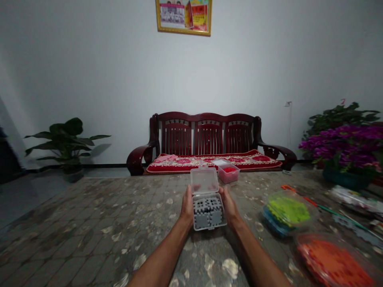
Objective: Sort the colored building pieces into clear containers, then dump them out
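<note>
One clear box [203,229] sits clasped between left hand [187,206] and right hand [229,205], equally near; with its open lid [204,180], it runs lengthwise straight ahead.

Beyond the hands [187,207], dark-red wooden sofa [208,117] against pale wall [89,59] — gilt-framed picture [184,18] high above; far to their left, potted plant [68,137]; to their right, white socket [287,104] — in dim light.

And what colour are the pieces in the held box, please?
The pieces are grey, as the head view shows.
</note>
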A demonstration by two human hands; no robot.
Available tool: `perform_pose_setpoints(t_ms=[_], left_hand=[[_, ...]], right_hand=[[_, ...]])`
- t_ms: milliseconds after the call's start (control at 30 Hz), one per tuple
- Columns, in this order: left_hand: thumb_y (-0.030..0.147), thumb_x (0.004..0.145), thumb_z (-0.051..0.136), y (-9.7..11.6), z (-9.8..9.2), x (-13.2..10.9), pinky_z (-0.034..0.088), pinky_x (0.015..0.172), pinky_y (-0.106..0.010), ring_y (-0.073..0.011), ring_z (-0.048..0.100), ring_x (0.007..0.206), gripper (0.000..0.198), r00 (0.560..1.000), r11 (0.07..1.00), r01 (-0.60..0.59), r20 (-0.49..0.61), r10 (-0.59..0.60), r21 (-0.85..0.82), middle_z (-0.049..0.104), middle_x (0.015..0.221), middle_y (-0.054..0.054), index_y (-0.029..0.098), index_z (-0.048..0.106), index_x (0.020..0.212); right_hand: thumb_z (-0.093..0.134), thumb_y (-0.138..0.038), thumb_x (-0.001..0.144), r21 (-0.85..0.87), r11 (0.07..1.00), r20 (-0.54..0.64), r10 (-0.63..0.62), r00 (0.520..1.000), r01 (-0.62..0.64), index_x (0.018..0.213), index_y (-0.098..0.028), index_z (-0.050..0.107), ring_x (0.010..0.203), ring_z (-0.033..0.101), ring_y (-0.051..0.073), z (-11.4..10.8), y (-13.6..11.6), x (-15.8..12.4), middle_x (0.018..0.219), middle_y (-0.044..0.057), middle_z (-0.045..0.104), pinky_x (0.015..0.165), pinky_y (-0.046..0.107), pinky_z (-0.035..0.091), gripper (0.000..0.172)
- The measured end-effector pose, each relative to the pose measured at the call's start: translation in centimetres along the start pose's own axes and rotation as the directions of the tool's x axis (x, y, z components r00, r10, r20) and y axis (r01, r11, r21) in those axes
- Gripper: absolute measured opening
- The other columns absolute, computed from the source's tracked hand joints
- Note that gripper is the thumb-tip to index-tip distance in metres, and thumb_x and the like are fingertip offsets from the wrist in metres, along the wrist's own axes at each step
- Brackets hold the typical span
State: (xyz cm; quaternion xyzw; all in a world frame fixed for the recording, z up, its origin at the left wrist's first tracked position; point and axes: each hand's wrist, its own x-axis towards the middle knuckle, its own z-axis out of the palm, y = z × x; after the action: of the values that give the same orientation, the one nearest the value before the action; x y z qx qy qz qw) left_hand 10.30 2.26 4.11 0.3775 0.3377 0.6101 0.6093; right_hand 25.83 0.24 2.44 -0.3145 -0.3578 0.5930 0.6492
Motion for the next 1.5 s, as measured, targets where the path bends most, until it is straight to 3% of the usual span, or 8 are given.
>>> perform_pose_setpoints(t_ms=[300, 433, 600, 867, 1000, 1100, 1300, 1500], left_hand=[[0.088, 0.072, 0.052, 0.2, 0.0, 2.3, 0.051, 0.094, -0.041, -0.0316, 0.070, 0.099, 0.073, 0.970, 0.934, -0.224, -0.030, 0.242, 0.279, 0.077, 0.093, -0.013, 0.018, 0.070, 0.078], [0.089, 0.081, 0.027, -0.1, 0.0, 2.5, 0.054, 0.087, -0.042, -0.0322, 0.071, 0.096, 0.080, 0.973, 0.922, -0.224, 0.025, 0.228, 0.316, 0.077, 0.099, -0.016, 0.020, 0.065, 0.067], [0.074, 0.079, 0.053, 0.2, -1.0, 2.2, 0.047, 0.102, -0.043, -0.0334, 0.068, 0.106, 0.058, 0.960, 0.859, -0.274, 0.178, 0.217, 0.434, 0.077, 0.107, -0.015, 0.021, 0.066, 0.061], [0.044, 0.070, 0.079, 2.8, -2.5, 1.3, 0.037, 0.115, -0.046, -0.0346, 0.063, 0.119, 0.022, 0.888, 0.704, -0.365, 0.455, 0.066, 0.610, 0.075, 0.118, -0.011, 0.025, 0.079, 0.080], [0.045, 0.058, 0.092, 3.1, -2.8, 0.4, 0.023, 0.123, -0.053, -0.0394, 0.041, 0.144, 0.061, 0.801, 0.556, -0.482, 0.598, -0.035, 0.677, 0.061, 0.145, -0.009, 0.030, 0.077, 0.115], [0.052, 0.065, 0.089, 2.7, -3.2, 0.2, 0.020, 0.123, -0.060, -0.0420, 0.027, 0.151, 0.082, 0.730, 0.372, -0.601, 0.676, -0.104, 0.707, 0.046, 0.158, -0.011, 0.031, 0.061, 0.139], [0.041, 0.080, 0.080, 2.1, -3.5, -0.2, 0.022, 0.122, -0.063, -0.0411, 0.024, 0.152, 0.076, 0.715, 0.225, -0.650, 0.685, -0.144, 0.726, 0.036, 0.163, -0.014, 0.030, 0.050, 0.149], [0.034, 0.081, 0.079, 1.1, -4.1, -0.1, 0.026, 0.121, -0.061, -0.0382, 0.029, 0.150, 0.070, 0.680, 0.165, -0.714, 0.730, -0.073, 0.681, 0.039, 0.161, -0.010, 0.032, 0.052, 0.146]], right_hand=[[0.056, -0.081, 0.078, -0.306, 0.900, -0.146, -0.366, 0.919, 0.310, 0.112, -0.023, 0.072, 0.114, 0.066, 0.028, 0.4, 0.2, 1.0, 0.111, 0.006, 0.077, 0.104, 0.043, 0.049, 0.069], [0.052, -0.091, 0.070, -0.194, 0.945, -0.189, -0.298, 0.936, 0.262, 0.087, -0.022, 0.076, 0.117, 0.064, 0.033, -0.3, -0.2, 1.6, 0.110, 0.010, 0.077, 0.106, 0.049, 0.046, 0.074], [0.056, -0.081, 0.075, -0.355, 0.921, -0.055, -0.194, 0.979, 0.163, 0.075, -0.021, 0.077, 0.122, 0.061, 0.036, -0.8, -2.1, 0.5, 0.119, 0.013, 0.075, 0.108, 0.053, 0.041, 0.064], [0.069, -0.046, 0.078, -0.764, 0.554, 0.273, -0.189, 0.943, 0.332, 0.110, -0.023, 0.077, 0.134, 0.054, 0.031, -1.6, -1.8, -0.3, 0.143, 0.013, 0.061, 0.115, 0.052, 0.037, 0.041], [0.058, -0.040, 0.087, -0.867, 0.301, 0.353, -0.192, 0.916, 0.398, 0.126, -0.023, 0.070, 0.146, 0.041, 0.029, -2.2, -1.2, -0.2, 0.147, 0.012, 0.059, 0.121, 0.055, 0.029, 0.044], [0.052, -0.038, 0.092, -0.896, 0.158, 0.401, -0.115, 0.909, 0.415, 0.139, -0.019, 0.061, 0.150, 0.034, 0.028, -2.3, -1.3, -0.5, 0.153, 0.013, 0.051, 0.122, 0.054, 0.028, 0.051], [0.041, -0.028, 0.098, -0.880, -0.108, 0.474, -0.176, 0.863, 0.462, 0.140, -0.017, 0.059, 0.140, 0.047, 0.024, -1.4, -1.4, -1.1, 0.146, 0.013, 0.058, 0.121, 0.050, 0.035, 0.047], [0.038, -0.018, 0.096, -0.848, -0.224, 0.527, -0.270, 0.805, 0.480, 0.133, -0.016, 0.064, 0.130, 0.055, 0.025, -1.1, -0.4, -1.3, 0.135, 0.014, 0.066, 0.116, 0.051, 0.041, 0.046]])
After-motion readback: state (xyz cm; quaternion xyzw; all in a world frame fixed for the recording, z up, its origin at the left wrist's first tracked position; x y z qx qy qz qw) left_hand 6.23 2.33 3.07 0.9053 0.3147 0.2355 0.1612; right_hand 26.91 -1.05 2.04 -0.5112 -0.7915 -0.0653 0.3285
